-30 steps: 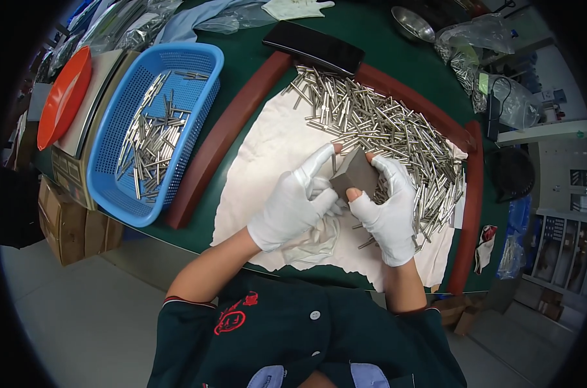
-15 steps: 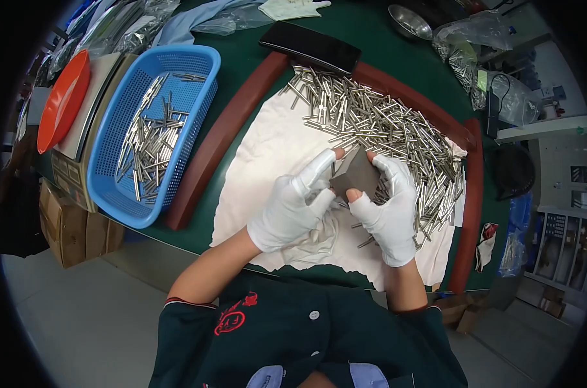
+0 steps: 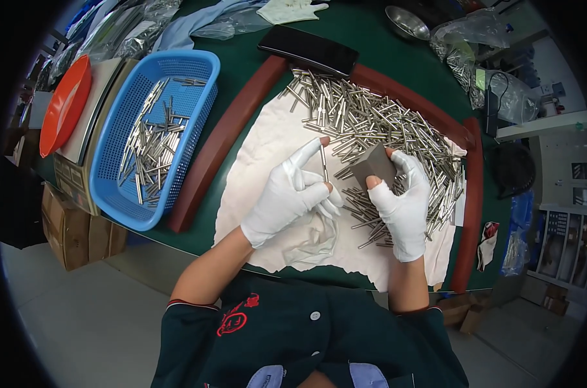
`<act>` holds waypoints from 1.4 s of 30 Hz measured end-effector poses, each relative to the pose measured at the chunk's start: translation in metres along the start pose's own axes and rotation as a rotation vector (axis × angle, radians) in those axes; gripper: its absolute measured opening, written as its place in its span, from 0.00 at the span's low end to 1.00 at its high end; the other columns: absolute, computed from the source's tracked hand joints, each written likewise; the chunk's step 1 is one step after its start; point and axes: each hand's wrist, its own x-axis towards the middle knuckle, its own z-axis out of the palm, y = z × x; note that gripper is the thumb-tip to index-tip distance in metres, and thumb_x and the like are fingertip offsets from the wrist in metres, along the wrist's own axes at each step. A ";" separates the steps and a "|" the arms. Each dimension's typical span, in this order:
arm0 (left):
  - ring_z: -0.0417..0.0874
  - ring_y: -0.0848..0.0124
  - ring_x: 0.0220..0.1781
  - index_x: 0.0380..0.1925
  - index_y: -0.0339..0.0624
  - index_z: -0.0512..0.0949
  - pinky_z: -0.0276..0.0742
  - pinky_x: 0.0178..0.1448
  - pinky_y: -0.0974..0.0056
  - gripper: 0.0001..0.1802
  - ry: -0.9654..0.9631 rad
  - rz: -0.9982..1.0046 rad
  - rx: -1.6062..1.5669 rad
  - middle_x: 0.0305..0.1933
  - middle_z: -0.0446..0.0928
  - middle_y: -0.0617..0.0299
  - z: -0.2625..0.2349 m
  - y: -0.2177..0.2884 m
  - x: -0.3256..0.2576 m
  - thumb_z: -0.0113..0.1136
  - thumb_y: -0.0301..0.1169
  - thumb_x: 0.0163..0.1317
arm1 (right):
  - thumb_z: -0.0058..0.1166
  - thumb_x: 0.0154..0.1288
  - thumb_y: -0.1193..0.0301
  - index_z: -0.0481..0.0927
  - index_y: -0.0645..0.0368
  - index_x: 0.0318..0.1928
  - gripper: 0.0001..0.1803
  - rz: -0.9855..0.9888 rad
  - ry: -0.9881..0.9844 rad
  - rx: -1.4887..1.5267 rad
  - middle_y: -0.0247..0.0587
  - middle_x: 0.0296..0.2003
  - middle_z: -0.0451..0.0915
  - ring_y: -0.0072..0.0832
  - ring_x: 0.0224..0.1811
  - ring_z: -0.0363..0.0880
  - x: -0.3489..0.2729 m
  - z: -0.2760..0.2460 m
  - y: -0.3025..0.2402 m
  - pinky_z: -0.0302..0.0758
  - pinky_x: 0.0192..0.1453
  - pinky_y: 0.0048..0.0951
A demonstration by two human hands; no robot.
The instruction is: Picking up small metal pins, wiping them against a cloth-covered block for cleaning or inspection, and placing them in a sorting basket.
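Observation:
Between the thumb and forefinger of my left hand is a thin metal pin, held lengthwise by its ends. My right hand grips a grey-brown rectangular block, fingers at its far side and thumb on its near face. Both hands wear white gloves with bare thumb and forefinger tips. A large heap of similar metal pins spreads beyond and around the block, on a pale cloth. Beneath my left hand lies a crumpled whitish glove or cloth.
Red-brown wooden bars frame the cloth on the green table. A blue perforated basket at left holds more pins, beside an orange dish. A black phone-like slab rests on the far bar; a metal bowl stands beyond.
My hands have drawn apart. The block has moved right with my right hand and away from my left fingers, and the pin in my left hand now shows clearly.

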 end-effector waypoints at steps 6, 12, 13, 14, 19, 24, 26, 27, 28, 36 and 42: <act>0.83 0.70 0.29 0.70 0.36 0.47 0.80 0.36 0.69 0.38 0.010 -0.037 0.024 0.30 0.81 0.51 0.001 0.001 0.000 0.51 0.20 0.62 | 0.68 0.42 0.66 0.77 0.68 0.47 0.30 -0.049 0.001 -0.037 0.48 0.43 0.77 0.37 0.47 0.75 0.000 0.002 0.006 0.71 0.55 0.34; 0.82 0.73 0.30 0.71 0.36 0.48 0.78 0.37 0.71 0.38 0.027 0.001 0.056 0.29 0.81 0.54 0.003 -0.007 0.001 0.50 0.20 0.62 | 0.68 0.42 0.66 0.77 0.68 0.46 0.29 -0.007 -0.049 0.045 0.48 0.42 0.77 0.38 0.46 0.75 -0.001 0.005 0.005 0.71 0.53 0.34; 0.82 0.74 0.30 0.71 0.37 0.48 0.77 0.37 0.72 0.38 0.031 0.019 0.064 0.29 0.80 0.55 0.003 -0.009 0.001 0.50 0.20 0.62 | 0.68 0.42 0.66 0.77 0.68 0.46 0.29 -0.007 -0.049 0.044 0.48 0.42 0.77 0.38 0.46 0.75 -0.001 0.005 0.004 0.71 0.53 0.34; 0.82 0.74 0.30 0.71 0.37 0.48 0.77 0.37 0.72 0.38 0.031 0.019 0.064 0.29 0.80 0.55 0.004 -0.009 0.000 0.50 0.20 0.62 | 0.68 0.42 0.66 0.78 0.68 0.46 0.29 0.008 -0.068 0.077 0.48 0.42 0.77 0.37 0.46 0.75 -0.001 0.006 0.002 0.72 0.53 0.34; 0.79 0.77 0.28 0.69 0.41 0.57 0.77 0.38 0.71 0.35 0.043 0.099 0.248 0.33 0.81 0.58 0.005 -0.018 0.001 0.50 0.18 0.60 | 0.68 0.42 0.65 0.78 0.69 0.46 0.29 -0.060 -0.138 0.095 0.48 0.41 0.78 0.37 0.46 0.75 -0.003 0.008 0.000 0.72 0.53 0.33; 0.80 0.76 0.28 0.67 0.46 0.63 0.78 0.37 0.69 0.33 0.086 0.310 0.471 0.40 0.82 0.58 0.005 -0.026 0.001 0.49 0.17 0.59 | 0.68 0.41 0.65 0.78 0.69 0.48 0.31 -0.024 -0.224 0.091 0.47 0.43 0.76 0.37 0.47 0.75 -0.004 0.009 0.001 0.72 0.55 0.32; 0.80 0.74 0.27 0.66 0.47 0.64 0.78 0.36 0.68 0.33 0.079 0.343 0.493 0.42 0.81 0.58 0.003 -0.029 0.003 0.48 0.17 0.59 | 0.68 0.41 0.65 0.78 0.68 0.48 0.31 -0.028 -0.230 0.066 0.47 0.43 0.76 0.37 0.48 0.74 -0.003 0.007 0.002 0.72 0.55 0.32; 0.81 0.74 0.26 0.66 0.48 0.65 0.79 0.35 0.67 0.33 0.075 0.391 0.539 0.40 0.82 0.57 0.003 -0.029 0.003 0.48 0.16 0.58 | 0.68 0.41 0.65 0.78 0.69 0.47 0.31 -0.013 -0.233 0.108 0.47 0.42 0.77 0.37 0.47 0.74 -0.004 0.006 0.002 0.72 0.54 0.32; 0.81 0.74 0.25 0.66 0.50 0.65 0.79 0.33 0.67 0.34 0.070 0.439 0.585 0.39 0.82 0.56 0.003 -0.029 0.004 0.48 0.16 0.58 | 0.68 0.41 0.65 0.78 0.69 0.46 0.30 0.003 -0.236 0.150 0.47 0.42 0.77 0.37 0.47 0.75 -0.005 0.005 0.003 0.72 0.53 0.33; 0.79 0.78 0.21 0.65 0.48 0.66 0.79 0.28 0.70 0.33 0.032 0.355 0.450 0.29 0.81 0.59 0.004 -0.031 0.002 0.47 0.16 0.58 | 0.69 0.39 0.64 0.79 0.69 0.44 0.30 -0.056 -0.212 0.052 0.47 0.41 0.78 0.38 0.45 0.75 -0.003 0.003 -0.002 0.73 0.52 0.34; 0.78 0.81 0.24 0.65 0.48 0.66 0.77 0.28 0.72 0.32 0.021 0.292 0.443 0.29 0.80 0.62 0.004 -0.026 0.000 0.46 0.16 0.58 | 0.68 0.39 0.64 0.79 0.69 0.47 0.32 -0.047 -0.238 -0.018 0.45 0.40 0.78 0.36 0.45 0.74 -0.003 0.000 -0.003 0.72 0.53 0.33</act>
